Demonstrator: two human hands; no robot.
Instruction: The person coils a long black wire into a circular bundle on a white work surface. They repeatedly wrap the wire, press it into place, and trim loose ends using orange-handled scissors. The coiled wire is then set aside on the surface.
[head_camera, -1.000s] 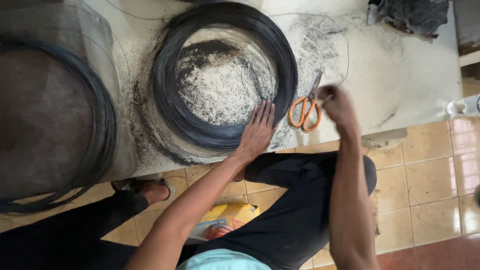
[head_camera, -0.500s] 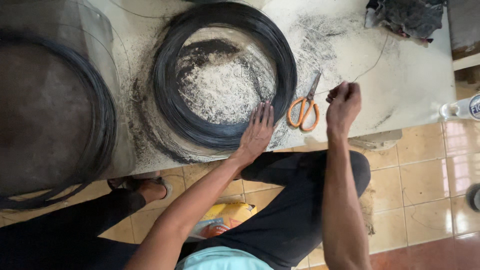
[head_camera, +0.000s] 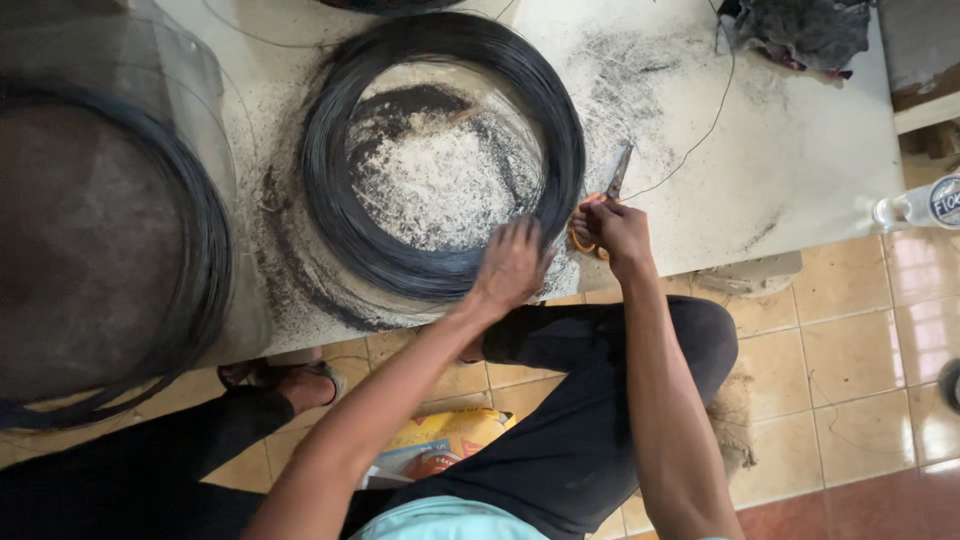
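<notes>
Two hands (head_camera: 512, 262) (head_camera: 615, 228) at wire coil's (head_camera: 340, 200) near edge

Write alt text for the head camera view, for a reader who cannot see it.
A person's left hand rests on a large coil of dark wire lying on a dusty white table, while the right hand grips orange-handled scissors beside the coil. A thin loose wire strand trails across the table.

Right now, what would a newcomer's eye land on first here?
The big coil of dark wire in the middle of the dusty white table, with the left hand resting on its near edge. Just beside it, the right hand has its grip on orange-handled scissors.
</notes>
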